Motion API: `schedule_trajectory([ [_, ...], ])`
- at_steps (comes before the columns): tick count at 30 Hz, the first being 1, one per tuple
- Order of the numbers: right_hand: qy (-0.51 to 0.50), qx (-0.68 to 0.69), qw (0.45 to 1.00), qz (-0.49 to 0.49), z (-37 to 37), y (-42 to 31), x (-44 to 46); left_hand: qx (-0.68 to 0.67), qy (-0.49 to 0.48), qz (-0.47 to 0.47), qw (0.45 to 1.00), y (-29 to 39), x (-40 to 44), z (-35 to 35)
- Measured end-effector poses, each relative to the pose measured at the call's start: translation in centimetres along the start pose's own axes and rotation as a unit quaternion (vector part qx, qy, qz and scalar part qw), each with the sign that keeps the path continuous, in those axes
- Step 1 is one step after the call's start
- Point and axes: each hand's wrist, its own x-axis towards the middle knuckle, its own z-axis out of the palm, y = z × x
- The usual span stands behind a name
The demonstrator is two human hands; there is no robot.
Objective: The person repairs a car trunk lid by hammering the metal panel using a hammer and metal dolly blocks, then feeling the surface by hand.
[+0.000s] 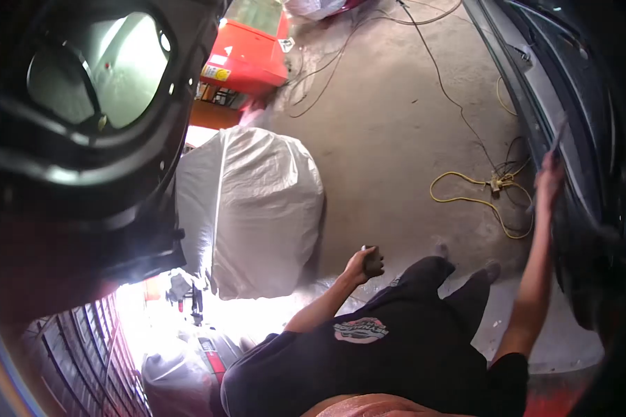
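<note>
My left hand (pixel 371 263) is closed in front of my black shirt, curled round something small, partly dark and partly pale, that I cannot make out. Far to the right, my right arm stretches out along the dark vehicle body (pixel 583 139). There my right hand (pixel 549 178) is closed on a thin grey strip (pixel 559 136) that sticks out beyond the fingers, close against the long edge of the panel. Blur hides the exact shape of the strip and whether it touches the panel.
A yellow cord (pixel 459 174) and dark cables lie on the concrete floor (pixel 389 139) near my right hand. A grey covered object (pixel 264 208) stands left of centre, with a red machine (pixel 254 48) behind it. A dark panel with an oval opening (pixel 14 132) fills the upper left.
</note>
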Motion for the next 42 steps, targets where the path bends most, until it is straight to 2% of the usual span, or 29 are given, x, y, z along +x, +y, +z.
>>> schedule_trajectory([
  [3,-0.210,0.038,0.970,0.114,2.0,0.8,-16.8,0.081,-0.037,0.003,0.996,0.7,0.7,2.2],
  [4,-0.269,0.078,0.942,0.184,2.6,2.1,-22.0,0.090,-0.043,0.004,0.995,0.6,1.6,1.6],
  [5,-0.322,0.108,0.905,0.255,3.3,3.5,-27.2,0.091,-0.109,0.003,0.990,0.7,2.6,0.8],
  [6,-0.320,0.180,0.886,0.284,2.2,0.6,-30.5,0.092,-0.174,0.002,0.980,1.2,3.4,0.1],
  [7,-0.317,0.251,0.860,0.312,1.9,-3.0,-33.3,0.116,-0.173,0.012,0.978,2.1,3.0,0.0],
  [9,-0.337,0.267,0.836,0.340,3.0,-4.7,-36.6,0.146,-0.161,0.023,0.976,3.2,2.0,-1.5],
  [10,-0.328,0.270,0.835,0.349,3.5,-6.9,-37.4,0.168,-0.146,0.037,0.974,3.9,2.1,-2.7],
  [12,-0.330,0.273,0.874,0.229,5.6,-11.0,-37.8,0.172,-0.163,0.014,0.971,5.3,3.7,-8.0],
  [14,-0.339,0.355,0.847,0.202,6.8,-18.4,-37.1,0.168,-0.190,-0.004,0.967,7.5,5.9,-13.0],
  [16,-0.304,0.432,0.830,0.180,10.1,-22.8,-38.5,0.056,-0.140,-0.023,0.988,9.4,6.2,-18.6],
  [17,-0.334,0.395,0.842,0.153,10.9,-24.2,-39.6,0.034,-0.134,-0.008,0.990,10.9,6.0,-20.2],
  [18,-0.366,0.354,0.851,0.129,11.9,-24.8,-41.2,0.009,-0.126,0.005,0.992,12.4,5.7,-22.1],
  [19,-0.299,0.275,0.913,-0.032,16.3,-21.0,-43.3,-0.034,-0.119,0.023,0.992,14.1,5.9,-23.7],
  [21,-0.231,0.186,0.950,-0.099,19.6,-16.6,-45.7,-0.090,-0.128,0.061,0.986,17.1,6.7,-25.1],
  [22,-0.232,0.191,0.954,0.003,19.4,-16.8,-47.1,-0.100,-0.138,0.083,0.982,18.4,7.0,-25.8],
  [23,-0.274,0.220,0.930,0.106,18.3,-17.9,-48.3,-0.108,-0.155,0.070,0.979,19.5,7.4,-26.2],
  [24,-0.309,0.247,0.893,0.212,17.2,-19.1,-49.4,-0.117,-0.246,0.076,0.959,20.5,7.9,-26.4],
  [25,-0.303,0.231,0.901,0.208,16.9,-18.7,-50.6,-0.127,-0.330,0.083,0.932,21.0,7.8,-26.0],
  [26,-0.297,0.230,0.894,0.245,16.8,-17.9,-51.5,-0.136,-0.342,0.069,0.927,21.2,7.8,-25.0],
  [27,-0.288,0.229,0.887,0.279,16.3,-17.6,-51.3,-0.128,-0.312,0.071,0.939,21.6,6.4,-23.0],
  [28,-0.279,0.213,0.895,0.274,15.6,-18.2,-50.7,-0.118,-0.280,0.072,0.950,21.7,6.1,-21.6],
  [30,-0.254,0.159,0.892,0.338,14.2,-20.0,-50.1,-0.103,-0.339,0.037,0.934,20.8,9.4,-20.1],
  [31,-0.246,0.192,0.884,0.348,13.1,-21.8,-49.5,-0.079,-0.388,0.018,0.918,20.4,10.4,-18.9],
  [34,-0.268,0.222,0.889,0.299,12.3,-22.9,-46.8,-0.038,-0.414,-0.026,0.909,18.6,11.5,-14.9],
  [35,-0.267,0.193,0.914,0.238,13.4,-21.1,-45.8,-0.034,-0.406,-0.039,0.912,18.1,11.7,-13.6],
  [38,-0.268,0.126,0.932,0.212,16.3,-20.5,-42.7,-0.009,-0.429,-0.056,0.901,18.4,11.7,-11.5],
  [39,-0.269,0.124,0.930,0.218,17.6,-20.8,-42.2,-0.010,-0.425,-0.061,0.903,18.9,11.5,-11.3],
  [41,-0.214,0.104,0.920,0.311,20.9,-22.0,-40.8,0.030,-0.417,-0.036,0.908,21.1,11.4,-10.6],
  [42,-0.215,0.104,0.920,0.310,21.8,-22.4,-40.5,0.029,-0.417,-0.035,0.908,22.2,11.3,-10.3],
])
